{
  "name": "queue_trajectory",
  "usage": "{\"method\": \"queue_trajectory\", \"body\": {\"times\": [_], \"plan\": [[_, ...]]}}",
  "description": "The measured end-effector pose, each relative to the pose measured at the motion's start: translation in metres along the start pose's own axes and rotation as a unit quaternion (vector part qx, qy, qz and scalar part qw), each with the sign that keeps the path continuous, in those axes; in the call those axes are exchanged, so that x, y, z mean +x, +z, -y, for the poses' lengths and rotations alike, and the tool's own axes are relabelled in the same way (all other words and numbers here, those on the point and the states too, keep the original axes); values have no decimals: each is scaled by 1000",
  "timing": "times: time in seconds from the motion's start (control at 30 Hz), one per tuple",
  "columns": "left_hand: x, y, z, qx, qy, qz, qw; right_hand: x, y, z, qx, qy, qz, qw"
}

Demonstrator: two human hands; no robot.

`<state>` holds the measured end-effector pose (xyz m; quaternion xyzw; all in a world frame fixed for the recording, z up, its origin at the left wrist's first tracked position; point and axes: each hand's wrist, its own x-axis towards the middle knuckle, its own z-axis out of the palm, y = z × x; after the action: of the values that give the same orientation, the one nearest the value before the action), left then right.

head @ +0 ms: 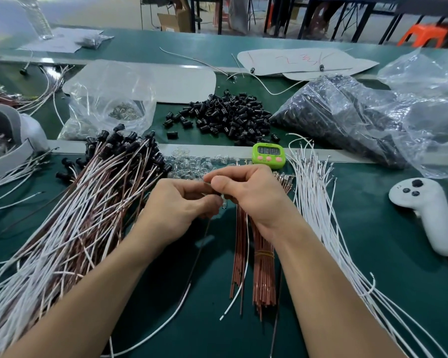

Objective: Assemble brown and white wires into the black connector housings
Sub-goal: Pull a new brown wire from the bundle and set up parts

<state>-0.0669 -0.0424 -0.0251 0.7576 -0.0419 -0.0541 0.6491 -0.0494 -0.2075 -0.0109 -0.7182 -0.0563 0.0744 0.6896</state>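
Note:
My left hand [176, 205] and my right hand [248, 192] meet over the middle of the green table, fingertips pinching a small clear bulb [222, 200] with thin wires. A brown wire [202, 239] and a white wire [245, 270] hang down from the hands. Below lies a bundle of brown wires [263, 267]. Loose white wires [318, 202] fan out to the right. A heap of finished wires with black housings [88, 202] lies to the left. Loose black connector housings [228, 115] are piled beyond.
A green timer [268, 154] stands behind my hands, with small clear bulbs [189, 165] scattered beside it. A white controller [429, 210] lies at the right. Plastic bags [347, 117] of parts sit at the back right and a bag of small parts [109, 104] at the back left.

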Motion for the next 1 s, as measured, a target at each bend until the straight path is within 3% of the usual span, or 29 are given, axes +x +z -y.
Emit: {"method": "queue_trajectory", "body": {"times": [0.2, 0.6, 0.73, 1.0], "plan": [[5, -3, 7, 20, 34, -98, 994, -1, -9, -2, 56, -21, -36, 998], [2, -3, 1, -84, 158, -117, 977, -4, 2, -8, -63, -30, 34, 997], [1, -1, 2, -71, 173, -110, 976, -6, 11, -6, -145, -42, 48, 987], [-1, -2, -1, 6, 259, -87, 962, -9, 15, -3, -192, -47, 10, 980]]}}
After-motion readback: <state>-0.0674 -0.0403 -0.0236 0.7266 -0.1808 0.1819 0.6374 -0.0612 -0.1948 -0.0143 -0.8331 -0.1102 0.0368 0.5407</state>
